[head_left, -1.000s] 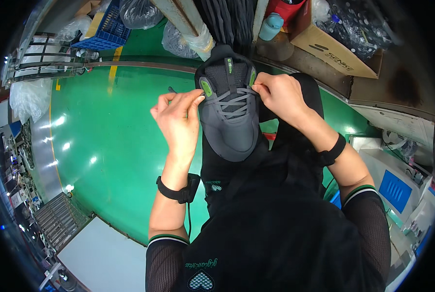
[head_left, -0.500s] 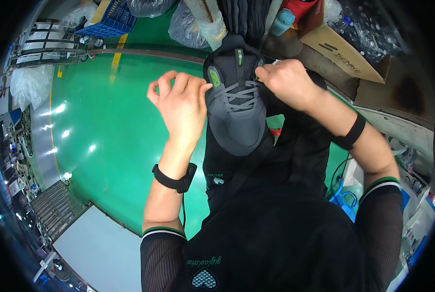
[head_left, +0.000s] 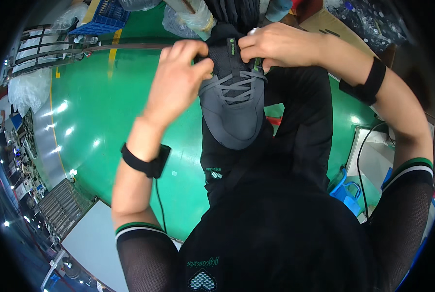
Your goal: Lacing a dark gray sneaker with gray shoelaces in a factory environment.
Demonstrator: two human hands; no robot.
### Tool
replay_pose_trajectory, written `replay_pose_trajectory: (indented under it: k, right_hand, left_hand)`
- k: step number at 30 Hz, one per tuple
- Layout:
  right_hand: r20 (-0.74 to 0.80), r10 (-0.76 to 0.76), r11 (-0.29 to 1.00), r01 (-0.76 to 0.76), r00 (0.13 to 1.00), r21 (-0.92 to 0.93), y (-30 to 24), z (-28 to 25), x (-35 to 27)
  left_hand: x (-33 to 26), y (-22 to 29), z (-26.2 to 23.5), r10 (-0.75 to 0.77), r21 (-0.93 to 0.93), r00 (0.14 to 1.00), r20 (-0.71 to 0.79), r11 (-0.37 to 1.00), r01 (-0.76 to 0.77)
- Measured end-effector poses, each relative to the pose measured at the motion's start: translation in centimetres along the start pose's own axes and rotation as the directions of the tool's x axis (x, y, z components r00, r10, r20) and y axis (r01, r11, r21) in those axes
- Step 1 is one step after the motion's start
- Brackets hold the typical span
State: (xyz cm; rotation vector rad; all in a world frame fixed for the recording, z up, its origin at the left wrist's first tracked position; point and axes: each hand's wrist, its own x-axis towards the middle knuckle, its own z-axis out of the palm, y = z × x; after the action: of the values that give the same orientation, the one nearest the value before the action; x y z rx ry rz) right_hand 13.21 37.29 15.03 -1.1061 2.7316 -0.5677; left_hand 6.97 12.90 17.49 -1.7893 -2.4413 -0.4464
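A dark grey sneaker (head_left: pixel 234 121) rests on my lap, toe towards me. Grey laces (head_left: pixel 237 90) criss-cross its front, and a tongue tab (head_left: pixel 231 47) stands above them. My left hand (head_left: pixel 181 73) is closed at the left side of the shoe's upper, with thumb and index finger against the edge. On the opposite side my right hand (head_left: pixel 280 46) pinches the upper by the green-trimmed eyelets. Whether lace ends are also between the fingers is hidden. A small white bit shows behind my right fingers.
Wrapped posts (head_left: pixel 198 19) and dark hanging material (head_left: pixel 234 12) stand just beyond the shoe. A cardboard box (head_left: pixel 336 27) with clear plastic bags is at the far right. Far left is a blue crate (head_left: pixel 103 17). A blue plastic item (head_left: pixel 346 194) and a black cable lie right of my legs.
Both hands have moved in closer over the upper, the right one further across towards the tongue. My elbows have spread outward. The shoe sits slightly further up and left in view.
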Motion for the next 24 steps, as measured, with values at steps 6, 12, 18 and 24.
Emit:
replay_pose_trajectory:
  k: [6, 12, 18, 24]
  right_hand:
    - [0.251, 0.12, 0.98, -0.155, 0.96, 0.124, 0.6, 0.3, 0.9]
    - [0.114, 0.207, 0.969, -0.22, 0.972, 0.109, 0.8, 0.4, 1.0]
    - [0.566, 0.388, 0.759, -0.601, 0.727, 0.251, 1.1, 0.8, 2.6]
    - [0.243, 0.708, 0.289, -0.587, 0.663, 0.756, -0.9, 2.2, 1.5]
  left_hand:
    - [3.0, -3.8, 0.2, 0.182, -0.333, 0.907, 0.38, 0.942, -0.049]
    - [1.1, -3.3, 1.5, 0.026, -0.404, 0.981, 0.19, 0.913, 0.054]
    - [-2.7, -0.3, 4.9, -0.645, -0.428, 0.743, 0.179, 0.629, 0.65]
    - [-4.9, 2.1, 6.6, -0.809, -0.782, 0.573, 0.132, 0.27, 0.562]
